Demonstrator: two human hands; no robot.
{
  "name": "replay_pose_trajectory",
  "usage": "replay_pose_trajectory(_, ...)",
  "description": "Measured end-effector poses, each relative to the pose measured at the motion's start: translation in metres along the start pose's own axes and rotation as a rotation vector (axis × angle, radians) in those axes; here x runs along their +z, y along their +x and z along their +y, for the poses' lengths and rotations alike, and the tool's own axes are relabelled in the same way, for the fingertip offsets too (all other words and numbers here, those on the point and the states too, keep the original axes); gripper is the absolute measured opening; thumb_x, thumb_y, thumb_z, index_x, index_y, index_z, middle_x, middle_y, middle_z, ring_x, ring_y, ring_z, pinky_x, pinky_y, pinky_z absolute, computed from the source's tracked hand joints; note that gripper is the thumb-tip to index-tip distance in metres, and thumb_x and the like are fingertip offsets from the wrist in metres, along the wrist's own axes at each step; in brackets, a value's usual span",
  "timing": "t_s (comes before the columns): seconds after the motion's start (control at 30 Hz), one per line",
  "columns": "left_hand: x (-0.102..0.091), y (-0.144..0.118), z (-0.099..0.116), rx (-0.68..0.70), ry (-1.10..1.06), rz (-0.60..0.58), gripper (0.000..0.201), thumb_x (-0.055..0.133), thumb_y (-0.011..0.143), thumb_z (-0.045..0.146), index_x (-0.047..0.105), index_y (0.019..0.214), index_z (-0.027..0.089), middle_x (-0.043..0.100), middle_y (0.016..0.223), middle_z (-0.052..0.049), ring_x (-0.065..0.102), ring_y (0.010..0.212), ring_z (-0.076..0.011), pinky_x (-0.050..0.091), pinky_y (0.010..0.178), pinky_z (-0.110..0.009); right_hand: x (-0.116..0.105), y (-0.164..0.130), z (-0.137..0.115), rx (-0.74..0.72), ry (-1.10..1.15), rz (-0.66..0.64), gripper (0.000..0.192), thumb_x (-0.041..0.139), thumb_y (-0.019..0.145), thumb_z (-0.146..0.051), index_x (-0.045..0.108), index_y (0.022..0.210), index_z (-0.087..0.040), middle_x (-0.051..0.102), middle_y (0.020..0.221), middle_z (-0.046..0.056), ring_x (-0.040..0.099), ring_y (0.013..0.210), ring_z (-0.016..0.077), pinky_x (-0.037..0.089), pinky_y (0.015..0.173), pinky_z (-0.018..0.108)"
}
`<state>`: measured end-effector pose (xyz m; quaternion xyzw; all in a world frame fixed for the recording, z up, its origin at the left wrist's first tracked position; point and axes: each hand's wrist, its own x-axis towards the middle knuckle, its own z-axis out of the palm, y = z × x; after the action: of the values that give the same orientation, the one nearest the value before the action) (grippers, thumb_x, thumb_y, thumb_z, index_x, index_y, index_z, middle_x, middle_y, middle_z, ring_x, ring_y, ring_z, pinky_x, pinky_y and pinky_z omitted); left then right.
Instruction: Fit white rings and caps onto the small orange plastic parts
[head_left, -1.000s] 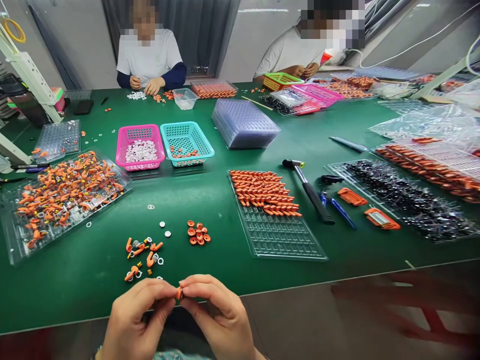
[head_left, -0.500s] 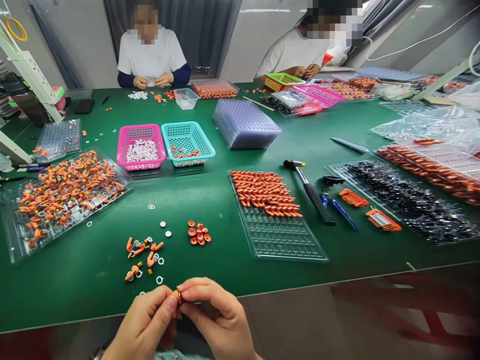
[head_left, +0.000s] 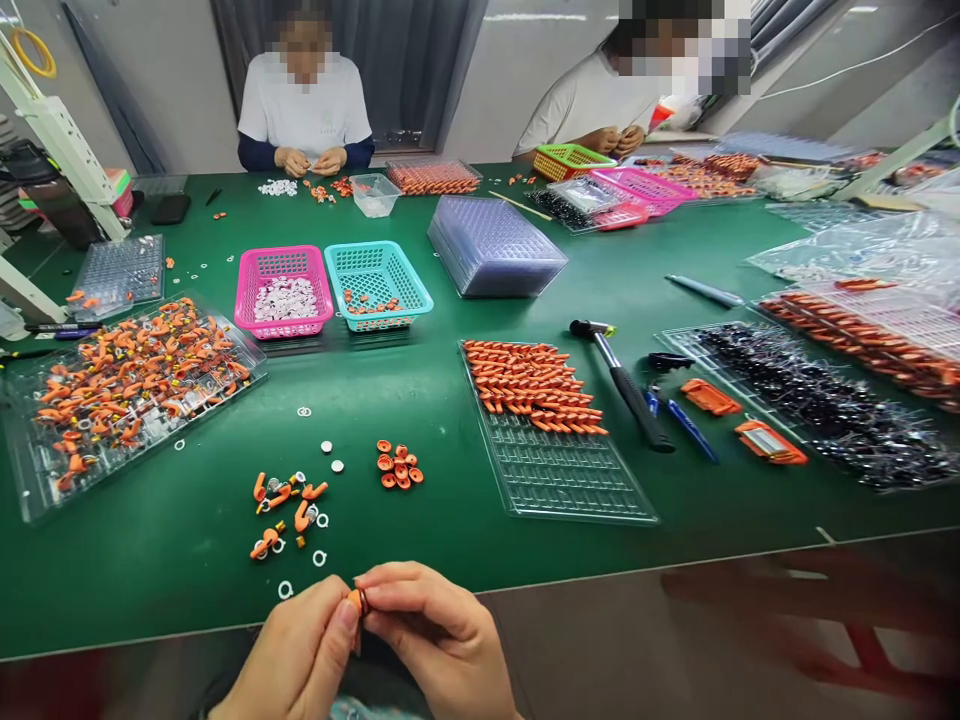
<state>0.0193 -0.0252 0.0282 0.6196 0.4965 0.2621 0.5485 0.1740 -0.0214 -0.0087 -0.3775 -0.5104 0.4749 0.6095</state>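
At the table's near edge, my left hand [head_left: 304,640] and my right hand [head_left: 442,630] meet, both pinching a small orange plastic part [head_left: 355,600]. My fingers cover most of it; a dark rim shows on its right side. Just beyond lie loose orange hook-shaped pieces [head_left: 303,516] mixed with white rings [head_left: 320,558] and small brass-coloured bits. To their right is a little heap of orange round caps [head_left: 400,465]. Two white discs [head_left: 337,466] rest between these groups.
A clear tray [head_left: 577,490] holds rows of orange pieces. Right of it lie a hammer [head_left: 634,395] and blue-handled pliers [head_left: 691,430]. Farther back stand a pink basket [head_left: 247,290], a blue basket [head_left: 420,290] and stacked clear trays [head_left: 495,250]. Two co-workers [head_left: 306,110] sit opposite.
My hands stay together on the orange part, with the left hand turned slightly and shifted right. A white ring near the left hand is now more exposed. The view has moved a little.
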Motion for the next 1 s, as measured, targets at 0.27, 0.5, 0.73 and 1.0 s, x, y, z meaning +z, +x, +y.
replay_pose_trajectory(0.27,-0.002,-0.002,-0.013,0.242,0.198,0.021,0.034,0.030,0.104,0.033,0.045,0.076,0.022,0.052,0.068,0.003,0.048,0.058,-0.0126,0.038,0.056,-0.022,-0.002,-0.007,-0.004,-0.079,-0.066,-0.036,0.031,0.073,0.080,-0.003,0.078,0.097,-0.029,0.077,0.091,0.004,0.075,0.077,0.0158,0.063,0.068,0.021)
replay_pose_trajectory(0.5,-0.004,-0.002,-0.014,0.300,0.280,-0.017,0.033,0.029,0.104,0.029,0.042,0.075,0.023,0.051,0.065,0.003,0.049,0.056,-0.0117,0.039,0.053,-0.021,-0.005,-0.008,-0.005,-0.135,-0.105,-0.082,0.040,0.072,0.078,0.003,0.077,0.104,-0.028,0.077,0.095,0.005,0.075,0.079,0.0172,0.064,0.070,0.022)
replay_pose_trajectory(0.73,0.002,-0.003,-0.019,0.416,0.419,0.063,0.032,0.025,0.105,0.030,0.040,0.077,0.024,0.049,0.062,0.005,0.049,0.049,-0.0113,0.037,0.046,-0.021,-0.007,-0.016,-0.006,-0.074,-0.087,-0.123,0.046,0.068,0.079,0.006,0.075,0.106,-0.031,0.075,0.099,0.003,0.075,0.081,0.0169,0.064,0.070,0.024)
replay_pose_trajectory(1.0,0.007,-0.006,-0.020,0.538,0.531,0.188,0.033,0.024,0.105,0.031,0.039,0.077,0.024,0.047,0.058,0.005,0.047,0.043,-0.0108,0.036,0.041,-0.020,-0.011,-0.014,-0.012,-0.116,-0.139,-0.143,0.041,0.069,0.079,0.006,0.075,0.102,-0.027,0.077,0.096,0.005,0.075,0.081,0.0183,0.063,0.074,0.026)
